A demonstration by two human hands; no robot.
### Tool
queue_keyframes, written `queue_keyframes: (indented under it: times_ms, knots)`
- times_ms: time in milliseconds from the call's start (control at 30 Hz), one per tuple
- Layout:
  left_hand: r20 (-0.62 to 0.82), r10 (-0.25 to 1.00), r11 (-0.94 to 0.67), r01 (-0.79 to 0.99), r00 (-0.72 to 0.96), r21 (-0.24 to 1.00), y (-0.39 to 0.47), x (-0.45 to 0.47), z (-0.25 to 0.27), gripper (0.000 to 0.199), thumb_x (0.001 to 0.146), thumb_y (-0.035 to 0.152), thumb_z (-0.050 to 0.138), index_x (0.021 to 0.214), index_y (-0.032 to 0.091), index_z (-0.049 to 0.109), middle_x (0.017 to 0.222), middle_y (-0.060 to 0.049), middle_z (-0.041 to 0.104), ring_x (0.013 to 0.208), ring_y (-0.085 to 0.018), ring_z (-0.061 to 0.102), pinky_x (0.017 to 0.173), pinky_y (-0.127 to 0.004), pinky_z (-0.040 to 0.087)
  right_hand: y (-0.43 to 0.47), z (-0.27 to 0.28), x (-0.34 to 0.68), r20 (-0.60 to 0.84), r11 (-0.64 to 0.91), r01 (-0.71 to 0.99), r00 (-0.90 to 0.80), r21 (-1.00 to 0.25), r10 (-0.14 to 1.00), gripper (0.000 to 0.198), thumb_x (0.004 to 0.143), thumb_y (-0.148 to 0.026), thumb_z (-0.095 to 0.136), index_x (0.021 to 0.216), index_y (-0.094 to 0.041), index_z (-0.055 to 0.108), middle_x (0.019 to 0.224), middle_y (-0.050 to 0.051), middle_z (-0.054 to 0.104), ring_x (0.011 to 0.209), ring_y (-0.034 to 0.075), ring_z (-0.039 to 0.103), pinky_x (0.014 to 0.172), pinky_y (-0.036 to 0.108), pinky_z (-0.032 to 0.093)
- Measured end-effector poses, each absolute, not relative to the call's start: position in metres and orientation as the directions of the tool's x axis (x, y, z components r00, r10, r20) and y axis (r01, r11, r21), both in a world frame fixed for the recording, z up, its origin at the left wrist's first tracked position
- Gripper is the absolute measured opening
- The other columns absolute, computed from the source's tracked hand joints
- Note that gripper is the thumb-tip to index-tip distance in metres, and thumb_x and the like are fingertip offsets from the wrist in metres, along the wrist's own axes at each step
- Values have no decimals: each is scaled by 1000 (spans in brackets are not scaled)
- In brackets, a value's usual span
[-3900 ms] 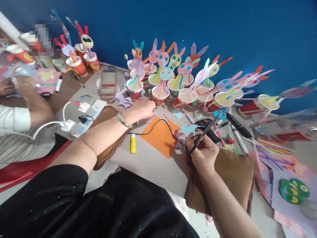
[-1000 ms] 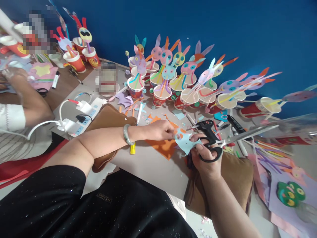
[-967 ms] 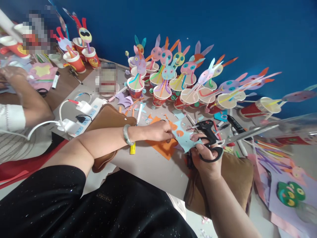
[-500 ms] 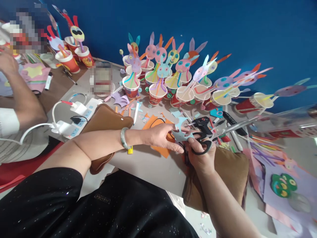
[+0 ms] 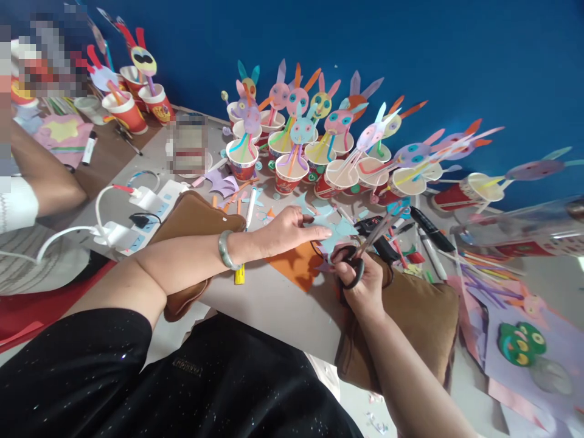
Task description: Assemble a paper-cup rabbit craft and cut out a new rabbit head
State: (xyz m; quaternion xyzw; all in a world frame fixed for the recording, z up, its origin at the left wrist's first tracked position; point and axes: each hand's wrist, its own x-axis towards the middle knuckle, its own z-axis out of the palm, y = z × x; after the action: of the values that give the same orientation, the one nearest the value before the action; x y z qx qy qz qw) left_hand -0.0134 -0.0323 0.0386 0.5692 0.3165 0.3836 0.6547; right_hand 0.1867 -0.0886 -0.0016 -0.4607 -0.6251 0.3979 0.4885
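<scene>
My left hand, a stone bangle on its wrist, pinches a light blue piece of paper with notched, cut-away edges. It hangs over the table, above an orange sheet. My right hand grips black-handled scissors by the finger loops. Their blades point up and to the right, beside the paper and apart from it. Whether the blades are spread is hard to make out. Behind both hands lies a black glue gun among markers and scraps.
Paper cups with paper rabbit heads on straws line the blue wall. A brown cushion is under my right forearm, a tan pouch by my left. A power strip with cables lies left, near another person's arm. A clear bottle stands right.
My left hand has moved slightly left and up with the blue paper. My right hand has drawn down and left, and the scissors now tilt more steeply upward.
</scene>
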Motion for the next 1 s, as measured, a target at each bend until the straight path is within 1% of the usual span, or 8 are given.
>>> queue_keyframes:
  times_ms: [133,233,333,500,667,867,1000]
  knots:
    - [23,896,76,-204,443,976,-32,-14,35,30,81,44,78,74,16,68,75,-1,69,75,-11,61,78,-27,51,-88,-8,191,201,238,270,-158,-933,967,53,75,-72,79,80,-21,64,73,1,62,64,15,55,60,29,46]
    - [38,909,64,-227,415,972,-32,-14,30,30,80,43,80,75,16,68,75,0,67,75,-10,59,77,-26,49,-89,-12,193,151,211,296,-215,-931,965,59,76,-78,73,78,-21,62,73,2,61,65,16,53,59,29,43]
    - [41,909,66,-239,415,969,-33,-14,29,31,79,43,81,76,16,67,77,0,67,76,-11,59,77,-27,48,-89,-13,192,130,205,303,-252,-931,959,63,76,-83,69,78,-20,61,75,2,59,68,16,53,62,30,43]
    - [24,898,65,-186,440,980,-35,-12,32,34,82,45,78,70,16,64,74,0,65,75,-12,58,78,-30,48,-89,-14,190,106,191,303,-276,-934,955,65,75,-85,66,81,-20,63,76,2,59,69,17,53,65,31,43]
    - [36,884,71,-209,466,975,-36,-12,30,34,81,46,78,72,16,65,77,-1,68,78,-12,60,82,-31,50,-89,-14,190,119,200,300,-267,-933,956,66,77,-86,64,77,-20,59,72,1,56,66,16,48,64,31,41]
    - [4,877,93,-177,481,980,-36,-13,29,33,81,46,78,72,16,65,79,-2,69,79,-12,60,83,-30,50,-90,-12,188,117,204,312,-276,-928,954,68,76,-88,61,77,-21,58,72,1,55,69,17,51,63,30,41]
    - [-12,872,103,-159,490,982,-37,-13,31,34,81,46,77,72,16,65,77,-2,68,79,-13,60,83,-30,51,-90,-12,188,134,219,307,-275,-926,952,67,76,-88,62,75,-20,59,71,1,54,67,16,49,62,30,40]
